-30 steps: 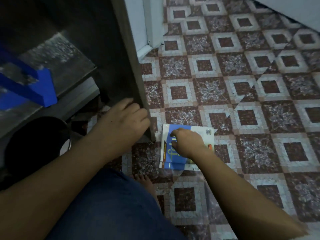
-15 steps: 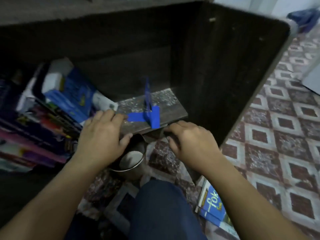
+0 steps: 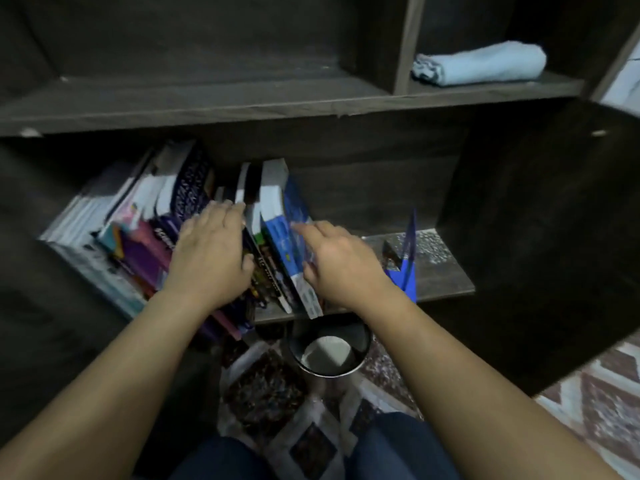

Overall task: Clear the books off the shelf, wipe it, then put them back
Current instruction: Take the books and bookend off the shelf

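Half a second ago my hands sat on the front edge of the dark wooden shelf board, beside the blue metal bookend. Both have since moved left onto the leaning row of mixed paperback books, which is still in the lower compartment. My left hand lies over the top edges of the middle books with its fingers stretched out together, gripping nothing. My right hand has its fingers straight against the cover of the blue-and-white paperback at the row's right end, with the thumb touching its lower edge. My view has risen too, so the upper compartment now shows, with a rolled pale blue cloth in it.

The bare right part of the board is speckled white. Below its edge a round black bin stands on the maroon-and-white patterned tile floor, just ahead of my blue-jeaned knees.
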`<state>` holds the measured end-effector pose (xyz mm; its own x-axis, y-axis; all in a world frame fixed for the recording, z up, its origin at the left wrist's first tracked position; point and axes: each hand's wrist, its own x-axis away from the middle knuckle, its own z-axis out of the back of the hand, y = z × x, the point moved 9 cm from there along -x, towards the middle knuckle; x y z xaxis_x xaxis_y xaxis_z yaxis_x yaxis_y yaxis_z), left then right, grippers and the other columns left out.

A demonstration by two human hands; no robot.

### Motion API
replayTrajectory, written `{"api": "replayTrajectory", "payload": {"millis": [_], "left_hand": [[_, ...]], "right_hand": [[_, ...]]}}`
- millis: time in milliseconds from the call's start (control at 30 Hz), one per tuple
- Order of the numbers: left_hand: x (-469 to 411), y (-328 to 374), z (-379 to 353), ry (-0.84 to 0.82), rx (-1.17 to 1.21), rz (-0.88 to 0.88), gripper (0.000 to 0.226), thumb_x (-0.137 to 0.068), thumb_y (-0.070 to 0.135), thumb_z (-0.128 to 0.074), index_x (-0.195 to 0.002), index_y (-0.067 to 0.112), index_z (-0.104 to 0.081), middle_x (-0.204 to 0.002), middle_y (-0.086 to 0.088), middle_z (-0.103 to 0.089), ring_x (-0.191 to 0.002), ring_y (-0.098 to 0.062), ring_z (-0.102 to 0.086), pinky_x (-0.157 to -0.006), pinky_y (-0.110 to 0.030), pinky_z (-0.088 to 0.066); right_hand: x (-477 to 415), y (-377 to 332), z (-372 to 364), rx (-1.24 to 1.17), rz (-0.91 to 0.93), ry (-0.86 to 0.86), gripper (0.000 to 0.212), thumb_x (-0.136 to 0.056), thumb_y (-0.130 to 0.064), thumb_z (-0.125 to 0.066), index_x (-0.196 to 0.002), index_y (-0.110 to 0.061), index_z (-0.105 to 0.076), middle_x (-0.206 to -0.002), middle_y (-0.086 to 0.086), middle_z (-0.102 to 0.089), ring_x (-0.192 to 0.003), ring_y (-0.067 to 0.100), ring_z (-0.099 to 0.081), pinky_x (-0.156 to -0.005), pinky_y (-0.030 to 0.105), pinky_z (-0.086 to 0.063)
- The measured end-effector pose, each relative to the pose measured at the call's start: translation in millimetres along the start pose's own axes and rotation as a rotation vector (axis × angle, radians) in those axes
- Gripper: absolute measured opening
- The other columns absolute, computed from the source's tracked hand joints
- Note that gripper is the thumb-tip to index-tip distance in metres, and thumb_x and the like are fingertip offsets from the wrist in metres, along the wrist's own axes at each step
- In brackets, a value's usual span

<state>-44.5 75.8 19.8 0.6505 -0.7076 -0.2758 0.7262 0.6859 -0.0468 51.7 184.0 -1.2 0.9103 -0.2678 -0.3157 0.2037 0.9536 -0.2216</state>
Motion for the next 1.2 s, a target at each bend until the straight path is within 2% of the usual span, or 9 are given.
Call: {"api": "replayTrajectory", "payload": {"millis": [233,400,567,633,733,900,1000,1100,1200], "left_hand": [[2.2,-0.5,-5.1,0.006,0.115,-0.051,0.077,-0.088,0.021,-0.058,-0.152,0.009,-0.017,-0.158,-0.010,-0.023,-0.145,-0.021,-0.023,-0.118,-0.035,-0.017],[3.6,-0.7,-13.9,0.000,0.122,-0.027,0.079,-0.088,0.015,-0.057,-0.153,0.009,-0.012,-0.160,-0.010,-0.016,-0.147,-0.021,-0.018,-0.120,-0.037,-0.017],[4.0,1.9,-21.1,0.003,0.105,0.032,0.081,-0.087,0.010,-0.056,-0.152,0.005,-0.008,-0.160,-0.014,-0.012,-0.147,-0.023,-0.015,-0.120,-0.037,-0.017],[3.6,5.8,-18.9,-0.004,0.082,0.065,0.079,-0.089,0.019,-0.056,-0.152,0.005,-0.009,-0.159,-0.014,-0.013,-0.147,-0.024,-0.015,-0.120,-0.039,-0.017],[0.9,18.3,-2.3,0.026,0.091,0.062,0.083,-0.089,0.028,-0.059,-0.152,0.008,-0.009,-0.160,-0.013,-0.011,-0.148,-0.028,-0.009,-0.119,-0.044,-0.016],[-1.6,92.7,66.3,0.320,-0.101,-0.452,0.082,-0.071,0.011,-0.072,-0.145,0.018,-0.037,-0.154,-0.016,-0.029,-0.143,-0.034,-0.024,-0.111,-0.055,-0.025],[13.8,155.8,93.9,0.412,-0.202,-0.787,0.035,-0.081,0.011,-0.048,-0.111,0.016,-0.065,-0.134,-0.012,-0.056,-0.131,-0.033,-0.046,-0.106,-0.056,-0.031],[36.0,214.1,96.1,0.355,-0.284,-0.967,0.030,-0.077,0.008,-0.033,-0.073,0.017,-0.061,-0.075,-0.006,-0.064,-0.077,-0.028,-0.065,-0.085,-0.045,-0.047],[56.9,269.5,87.7,0.188,-0.300,-1.061,0.016,-0.074,0.009,-0.047,-0.068,0.024,-0.049,-0.067,0.001,-0.061,-0.061,-0.024,-0.062,-0.071,-0.035,-0.045]], "right_hand": [[-37.6,-22.0,-13.4,-0.051,0.008,0.042,0.074,-0.084,-0.021,-0.062,-0.149,-0.028,-0.027,-0.150,0.006,-0.033,-0.121,0.032,-0.049,-0.089,0.042,-0.048],[-36.6,-5.0,-19.9,-0.263,-0.110,0.139,0.065,-0.088,-0.016,-0.060,-0.144,-0.026,-0.030,-0.138,0.006,-0.047,-0.108,0.029,-0.058,-0.073,0.033,-0.044],[-18.1,31.0,-46.4,-0.592,-0.499,0.304,0.097,-0.087,-0.015,-0.067,-0.146,-0.045,0.004,-0.112,0.010,-0.062,-0.083,0.023,-0.062,-0.071,0.035,-0.053],[-11.0,48.0,-68.4,-0.795,-0.737,0.313,0.092,-0.084,-0.018,-0.072,-0.150,-0.032,-0.010,-0.102,0.005,-0.062,-0.084,0.018,-0.063,-0.073,0.029,-0.050],[-9.7,54.0,-68.6,-0.758,-0.756,0.282,0.032,-0.087,-0.022,-0.069,-0.115,-0.014,-0.057,-0.081,-0.004,-0.059,-0.079,0.019,-0.060,-0.070,0.027,-0.047],[38.1,61.9,-13.9,-0.545,-0.655,0.332,0.035,-0.081,-0.027,-0.069,-0.115,-0.024,-0.060,-0.084,0.004,-0.069,-0.084,0.031,-0.061,-0.073,0.034,-0.045],[85.0,58.6,27.1,-0.442,-0.579,0.383,0.035,-0.078,-0.029,-0.070,-0.112,-0.026,-0.060,-0.084,0.006,-0.070,-0.085,0.034,-0.061,-0.072,0.036,-0.044],[137.6,64.2,59.6,-0.379,-0.531,0.447,0.031,-0.075,-0.031,-0.070,-0.104,-0.027,-0.061,-0.080,0.002,-0.068,-0.076,0.033,-0.062,-0.065,0.038,-0.049],[195.6,87.6,80.3,-0.378,-0.551,0.479,0.034,-0.071,-0.032,-0.068,-0.104,-0.033,-0.060,-0.082,-0.007,-0.069,-0.073,0.023,-0.064,-0.062,0.036,-0.052]]}}
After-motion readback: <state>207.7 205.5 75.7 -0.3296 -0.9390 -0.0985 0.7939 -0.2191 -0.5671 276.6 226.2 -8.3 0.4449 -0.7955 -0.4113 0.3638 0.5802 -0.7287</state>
